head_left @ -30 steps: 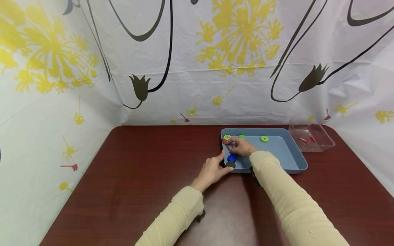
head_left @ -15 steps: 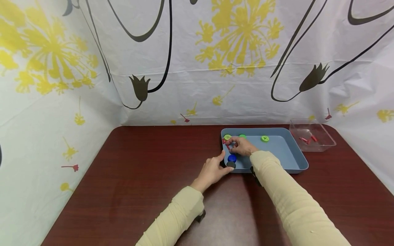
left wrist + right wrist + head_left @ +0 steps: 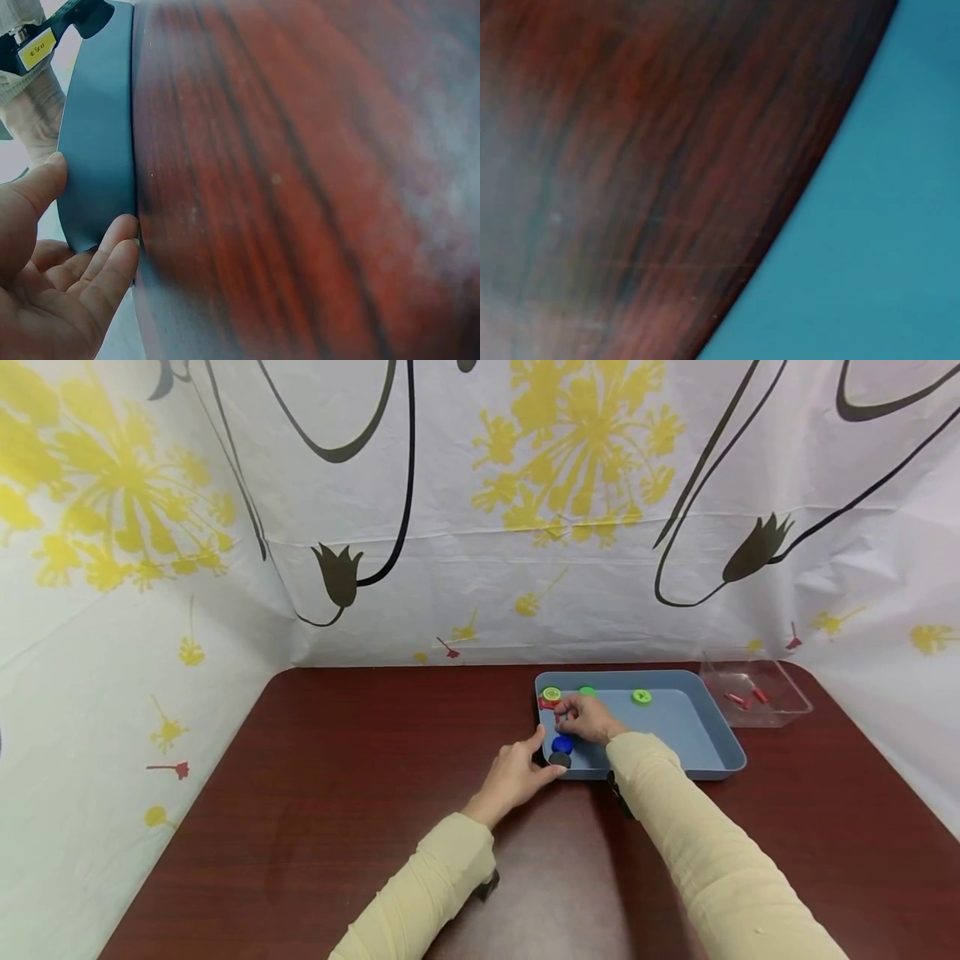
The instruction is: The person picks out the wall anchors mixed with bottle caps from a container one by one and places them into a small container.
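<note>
From the head view, my left hand [image 3: 517,774] rests open against the near left corner of the blue tray [image 3: 720,739], thumb up along its wall, while my right hand [image 3: 588,718] curls down inside the tray's left end over small red pieces [image 3: 546,702]; whether it pinches one I can't tell, fingers hide it. At my left wrist, relaxed fingers [image 3: 105,262] touch the tray's smooth plastic wall on the glossy wood table [image 3: 300,187]. The right wrist shows only blurred table grain and blue tray, no hand.
</note>
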`<action>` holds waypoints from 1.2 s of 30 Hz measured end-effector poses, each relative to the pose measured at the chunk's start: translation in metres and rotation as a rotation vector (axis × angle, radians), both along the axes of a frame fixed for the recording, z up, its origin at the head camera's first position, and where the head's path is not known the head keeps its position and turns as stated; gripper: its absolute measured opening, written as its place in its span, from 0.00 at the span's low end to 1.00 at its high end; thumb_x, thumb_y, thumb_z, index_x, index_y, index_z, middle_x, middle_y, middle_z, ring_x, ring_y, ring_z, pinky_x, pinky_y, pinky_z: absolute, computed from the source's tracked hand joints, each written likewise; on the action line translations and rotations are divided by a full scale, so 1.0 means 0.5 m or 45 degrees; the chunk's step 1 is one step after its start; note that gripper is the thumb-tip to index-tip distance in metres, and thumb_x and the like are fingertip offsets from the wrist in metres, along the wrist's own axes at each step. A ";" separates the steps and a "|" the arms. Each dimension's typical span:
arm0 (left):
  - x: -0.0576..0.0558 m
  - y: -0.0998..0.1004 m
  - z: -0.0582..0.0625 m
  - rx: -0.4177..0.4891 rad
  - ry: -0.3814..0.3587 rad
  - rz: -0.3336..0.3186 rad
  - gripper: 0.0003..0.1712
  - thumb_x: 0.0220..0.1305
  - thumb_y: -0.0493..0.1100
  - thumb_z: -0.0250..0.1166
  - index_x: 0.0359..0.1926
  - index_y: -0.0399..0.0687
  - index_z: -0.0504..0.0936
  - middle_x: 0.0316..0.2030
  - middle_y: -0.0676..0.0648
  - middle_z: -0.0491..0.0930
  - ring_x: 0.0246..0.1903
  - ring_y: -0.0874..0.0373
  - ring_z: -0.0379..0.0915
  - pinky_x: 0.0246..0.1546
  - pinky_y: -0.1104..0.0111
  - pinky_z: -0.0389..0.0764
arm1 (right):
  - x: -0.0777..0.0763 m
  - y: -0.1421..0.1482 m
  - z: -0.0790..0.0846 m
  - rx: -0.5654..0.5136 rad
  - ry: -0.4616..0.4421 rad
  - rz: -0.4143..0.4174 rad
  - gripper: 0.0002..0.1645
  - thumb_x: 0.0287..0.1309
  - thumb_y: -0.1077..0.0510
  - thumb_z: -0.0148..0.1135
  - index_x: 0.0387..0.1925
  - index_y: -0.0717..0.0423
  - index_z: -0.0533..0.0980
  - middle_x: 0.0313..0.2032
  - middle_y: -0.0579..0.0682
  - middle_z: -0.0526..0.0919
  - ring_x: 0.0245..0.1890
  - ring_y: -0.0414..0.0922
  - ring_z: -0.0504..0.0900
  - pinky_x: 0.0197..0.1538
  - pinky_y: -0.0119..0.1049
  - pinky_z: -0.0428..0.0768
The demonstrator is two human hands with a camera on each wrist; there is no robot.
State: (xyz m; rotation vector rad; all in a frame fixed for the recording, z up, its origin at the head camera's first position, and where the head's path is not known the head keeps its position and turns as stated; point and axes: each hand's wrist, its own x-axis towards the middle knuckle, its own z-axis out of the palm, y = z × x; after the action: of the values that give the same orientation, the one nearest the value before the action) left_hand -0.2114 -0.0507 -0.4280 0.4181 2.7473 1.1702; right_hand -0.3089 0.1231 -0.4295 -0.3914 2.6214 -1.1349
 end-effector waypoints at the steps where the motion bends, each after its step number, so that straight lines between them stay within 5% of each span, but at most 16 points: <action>1: 0.000 0.000 0.000 0.000 -0.001 0.002 0.43 0.60 0.55 0.65 0.71 0.46 0.57 0.32 0.47 0.86 0.27 0.66 0.80 0.31 0.71 0.77 | 0.001 0.001 -0.001 -0.008 -0.001 -0.022 0.12 0.56 0.66 0.61 0.41 0.69 0.74 0.19 0.47 0.69 0.20 0.40 0.66 0.27 0.32 0.66; 19: 0.002 0.003 -0.002 -0.012 0.007 -0.003 0.44 0.60 0.55 0.64 0.71 0.45 0.57 0.28 0.48 0.84 0.24 0.68 0.77 0.27 0.73 0.74 | 0.026 0.037 0.013 -0.137 0.082 -0.333 0.15 0.61 0.64 0.58 0.46 0.71 0.73 0.23 0.49 0.72 0.19 0.38 0.67 0.26 0.32 0.69; 25: 0.003 0.002 -0.001 -0.023 0.016 0.012 0.44 0.60 0.55 0.64 0.71 0.45 0.57 0.30 0.46 0.84 0.25 0.67 0.78 0.27 0.74 0.73 | 0.026 0.073 0.035 -0.253 0.178 -0.509 0.17 0.61 0.62 0.58 0.47 0.71 0.71 0.27 0.49 0.70 0.22 0.37 0.66 0.26 0.29 0.68; 36: 0.006 0.006 -0.003 0.001 -0.022 0.010 0.44 0.60 0.54 0.65 0.72 0.47 0.55 0.13 0.52 0.73 0.15 0.66 0.69 0.19 0.74 0.65 | 0.033 0.174 0.072 -0.435 0.344 -0.897 0.21 0.60 0.59 0.59 0.51 0.69 0.71 0.21 0.38 0.68 0.14 0.28 0.67 0.21 0.23 0.68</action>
State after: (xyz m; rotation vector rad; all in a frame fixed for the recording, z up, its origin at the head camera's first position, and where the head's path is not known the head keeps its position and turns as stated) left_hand -0.2086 -0.0477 -0.4298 0.3962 2.7363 1.1714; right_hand -0.2926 0.2102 -0.3933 0.3945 2.8815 -1.8667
